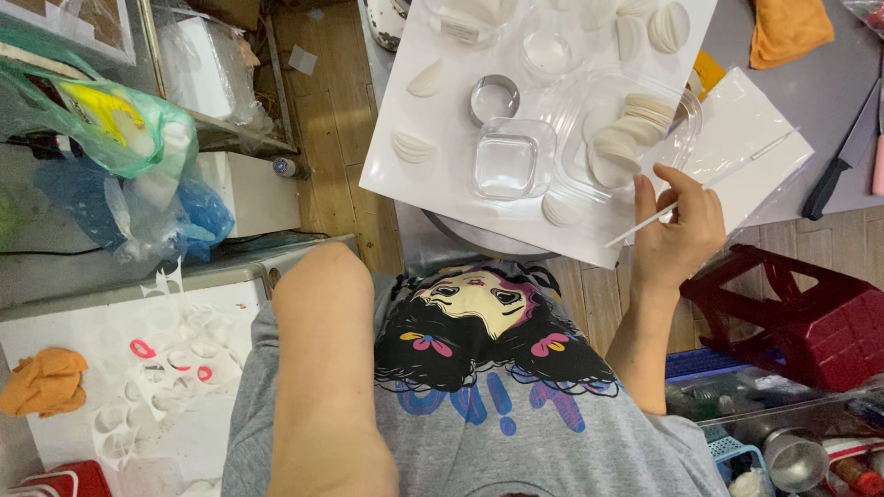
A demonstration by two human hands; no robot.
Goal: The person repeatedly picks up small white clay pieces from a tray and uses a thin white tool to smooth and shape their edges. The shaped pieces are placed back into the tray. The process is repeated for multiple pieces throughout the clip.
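Bright, even light; soft shadows.

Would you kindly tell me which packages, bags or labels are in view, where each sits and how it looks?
Clear plastic container: on the white board, holding round white wrappers.
Green and yellow plastic bag: far left, crumpled.
Blue plastic bag: below the green one.
Small white label: on a clear tub, top centre.

The left hand is out of sight past the bent left arm, the white board and its top discs run off the upper edge, and the knife is cut by the right edge.
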